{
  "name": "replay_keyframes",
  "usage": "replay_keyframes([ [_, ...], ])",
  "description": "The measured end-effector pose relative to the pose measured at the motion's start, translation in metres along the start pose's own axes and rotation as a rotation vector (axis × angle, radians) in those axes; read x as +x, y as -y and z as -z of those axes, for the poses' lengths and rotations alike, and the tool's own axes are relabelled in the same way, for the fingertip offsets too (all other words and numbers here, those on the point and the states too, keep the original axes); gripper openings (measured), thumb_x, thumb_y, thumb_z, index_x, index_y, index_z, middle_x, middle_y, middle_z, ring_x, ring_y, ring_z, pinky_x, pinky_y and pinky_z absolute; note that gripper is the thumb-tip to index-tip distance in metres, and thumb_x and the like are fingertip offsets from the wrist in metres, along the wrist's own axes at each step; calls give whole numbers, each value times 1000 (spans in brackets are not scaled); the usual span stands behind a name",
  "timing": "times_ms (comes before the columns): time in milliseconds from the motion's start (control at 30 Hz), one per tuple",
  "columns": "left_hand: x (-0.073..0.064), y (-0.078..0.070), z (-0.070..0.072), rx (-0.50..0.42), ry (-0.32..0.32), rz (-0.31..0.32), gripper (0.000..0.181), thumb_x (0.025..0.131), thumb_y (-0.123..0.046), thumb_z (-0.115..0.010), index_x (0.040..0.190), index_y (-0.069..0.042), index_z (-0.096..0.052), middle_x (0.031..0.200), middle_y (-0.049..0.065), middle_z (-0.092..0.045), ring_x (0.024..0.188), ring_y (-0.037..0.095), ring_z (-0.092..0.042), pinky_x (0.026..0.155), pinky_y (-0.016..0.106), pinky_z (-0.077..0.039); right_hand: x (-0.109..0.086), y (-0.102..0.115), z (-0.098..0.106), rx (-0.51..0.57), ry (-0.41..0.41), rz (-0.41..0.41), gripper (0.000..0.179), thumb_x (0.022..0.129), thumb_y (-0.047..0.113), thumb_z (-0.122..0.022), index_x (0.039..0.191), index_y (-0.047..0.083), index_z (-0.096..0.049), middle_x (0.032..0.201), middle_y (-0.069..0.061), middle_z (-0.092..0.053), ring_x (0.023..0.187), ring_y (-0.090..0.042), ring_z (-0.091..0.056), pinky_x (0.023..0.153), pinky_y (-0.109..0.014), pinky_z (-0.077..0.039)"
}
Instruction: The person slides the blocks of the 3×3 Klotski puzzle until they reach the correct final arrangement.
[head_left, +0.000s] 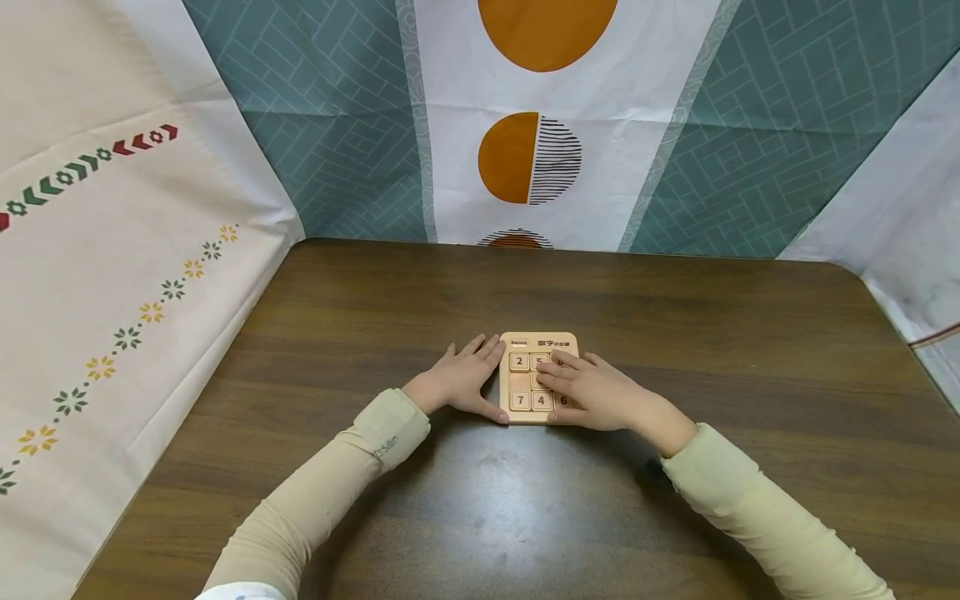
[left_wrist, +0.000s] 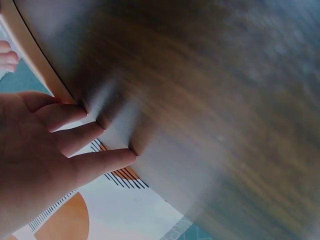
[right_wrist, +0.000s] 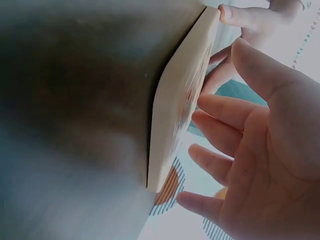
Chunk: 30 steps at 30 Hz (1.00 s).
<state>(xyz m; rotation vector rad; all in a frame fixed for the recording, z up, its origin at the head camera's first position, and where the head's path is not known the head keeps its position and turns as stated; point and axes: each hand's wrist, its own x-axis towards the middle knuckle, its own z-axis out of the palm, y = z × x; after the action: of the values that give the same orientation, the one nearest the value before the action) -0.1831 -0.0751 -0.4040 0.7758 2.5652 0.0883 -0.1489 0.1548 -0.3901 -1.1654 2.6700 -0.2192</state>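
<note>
A wooden number sliding puzzle (head_left: 520, 382) lies flat on the brown table, with tiles such as 2, 5, 7, 4 and 6 showing. Along its left edge rests my left hand (head_left: 467, 379), fingers spread, with the thumb at the lower left corner. In the left wrist view those fingers (left_wrist: 102, 162) reach down to the tabletop. My right hand (head_left: 600, 392) is over the puzzle's right side, fingers extended across the tiles and hiding several of them. From the right wrist, the right hand (right_wrist: 265, 150) shows loosely spread fingers close over the puzzle's face (right_wrist: 182, 100).
The dark wooden table (head_left: 375, 292) extends around the puzzle on every side. Behind its far edge hangs a patterned curtain (head_left: 337, 125) in teal and white with orange circles. A white embroidered cloth (head_left: 112, 292) hangs at the left, and a pale cloth (head_left: 915, 183) at the right.
</note>
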Motion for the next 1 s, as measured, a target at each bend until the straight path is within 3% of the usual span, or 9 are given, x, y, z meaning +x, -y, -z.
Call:
replay_keyframes([
  [300, 1, 0, 0, 2, -4, 4, 117, 67, -71, -61, 147, -8, -3, 152, 8, -3, 138, 27, -3, 102, 58, -15, -11, 3, -4, 23, -20, -1, 61, 88, 43, -56, 134, 6, -46, 139, -9, -41, 132, -33, -26, 97, -61, -23],
  [700, 0, 0, 1, 3, -4, 0, 117, 67, -70, -61, 147, -7, -4, 152, 9, -3, 138, 28, -3, 102, 58, -15, -1, 12, -8, -11, -55, 42, 60, 87, 43, -56, 133, 5, -48, 138, -10, -43, 131, -34, -29, 96, -60, -26],
  [1000, 0, 0, 0, -3, -11, -8, 116, 67, -69, -61, 147, -7, -5, 152, 9, -4, 138, 28, -3, 102, 59, -15, 7, 21, -7, -13, -12, 30, 63, 88, 44, -55, 136, 4, -43, 142, -9, -37, 133, -33, -25, 97, -60, -23],
])
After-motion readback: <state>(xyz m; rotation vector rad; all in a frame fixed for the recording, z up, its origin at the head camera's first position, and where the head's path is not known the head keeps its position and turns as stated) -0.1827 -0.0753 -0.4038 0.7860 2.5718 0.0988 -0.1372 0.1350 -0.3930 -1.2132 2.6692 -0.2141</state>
